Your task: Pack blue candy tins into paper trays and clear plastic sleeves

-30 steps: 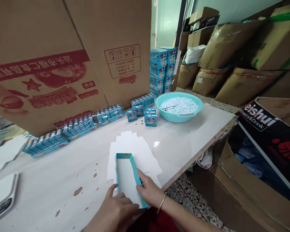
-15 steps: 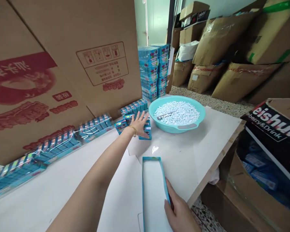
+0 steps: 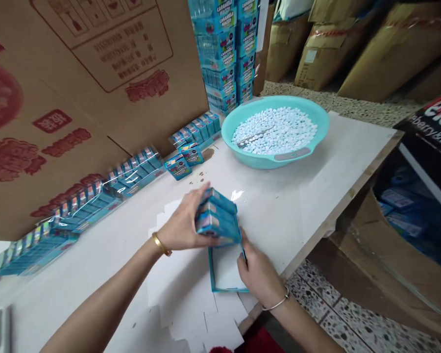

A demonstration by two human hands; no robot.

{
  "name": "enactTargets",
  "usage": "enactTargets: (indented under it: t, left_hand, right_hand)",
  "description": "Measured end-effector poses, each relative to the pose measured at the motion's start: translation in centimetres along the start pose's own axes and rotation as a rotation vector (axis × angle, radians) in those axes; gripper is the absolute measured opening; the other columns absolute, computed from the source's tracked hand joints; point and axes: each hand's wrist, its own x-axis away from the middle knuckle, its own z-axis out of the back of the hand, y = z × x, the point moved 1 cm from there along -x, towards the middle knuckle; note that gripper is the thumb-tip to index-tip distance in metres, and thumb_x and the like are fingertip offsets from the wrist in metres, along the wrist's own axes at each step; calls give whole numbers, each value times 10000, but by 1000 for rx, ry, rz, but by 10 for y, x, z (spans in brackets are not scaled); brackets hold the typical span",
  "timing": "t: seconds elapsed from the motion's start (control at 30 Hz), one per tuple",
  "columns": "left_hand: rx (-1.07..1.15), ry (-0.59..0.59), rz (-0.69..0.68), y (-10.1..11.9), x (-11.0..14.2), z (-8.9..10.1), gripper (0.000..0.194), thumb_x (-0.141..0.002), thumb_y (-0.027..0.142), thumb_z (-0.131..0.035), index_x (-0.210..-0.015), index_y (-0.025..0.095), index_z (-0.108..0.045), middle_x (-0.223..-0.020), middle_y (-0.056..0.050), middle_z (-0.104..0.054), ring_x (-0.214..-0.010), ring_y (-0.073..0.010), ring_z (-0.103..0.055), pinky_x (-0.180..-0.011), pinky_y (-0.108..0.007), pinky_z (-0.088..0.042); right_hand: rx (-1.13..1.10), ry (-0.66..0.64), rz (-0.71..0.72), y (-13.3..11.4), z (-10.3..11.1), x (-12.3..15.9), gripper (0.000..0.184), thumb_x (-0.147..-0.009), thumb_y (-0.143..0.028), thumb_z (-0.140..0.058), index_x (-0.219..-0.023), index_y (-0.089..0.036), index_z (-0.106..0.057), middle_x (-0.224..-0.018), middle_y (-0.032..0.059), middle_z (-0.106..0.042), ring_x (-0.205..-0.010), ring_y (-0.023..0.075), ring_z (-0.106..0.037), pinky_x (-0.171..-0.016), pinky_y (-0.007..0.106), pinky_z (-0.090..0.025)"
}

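Note:
My left hand is closed round several small blue candy boxes, gripped side by side. They are tilted over the far end of a shallow blue-edged tray with a white inside. On the tray's right wall, my right hand is closed, thumb inside and fingers outside. Two more small blue boxes stand farther back on the white table. The tray's far end is hidden behind the boxes in my left hand.
A turquoise basin of white candies, with a metal scoop in it, stands at the back. Wrapped box packs line the big carton on the left. Stacked packs rise behind. An open carton stands right of the table edge.
My left hand has taken hold of several small boxes beside the basin and brought them back over the tray. My right hand still holds the tray; the view has tilted down.

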Motion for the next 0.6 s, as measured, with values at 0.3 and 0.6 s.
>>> enactTargets:
  t: [0.3, 0.6]
  left_hand:
    - [-393, -95, 52, 18, -10, -42, 1048, -543, 499, -776, -1432, 199, -311, -1302, -201, -440, -1208, -418, -402, -1068, -637, -220]
    - [-496, 329, 487, -138, -70, 46, 909, -668, 678, -653, -1325, 104, -399, -1339, -229, -453, -1275, -384, -384, -1044, -509, -297]
  right_hand:
    - [-41, 2, 28, -1, -3, -3, 668, -806, -121, -329, -1471, -105, -269, -1170, 179, -637, -933, 273, -660, -732, 400, -567]
    - [-126, -92, 1, 6, -12, -2, 600, -900, -214, -303, -1498, -189, -247, -1329, 114, -558, -1028, 229, -650, -815, 318, -556]
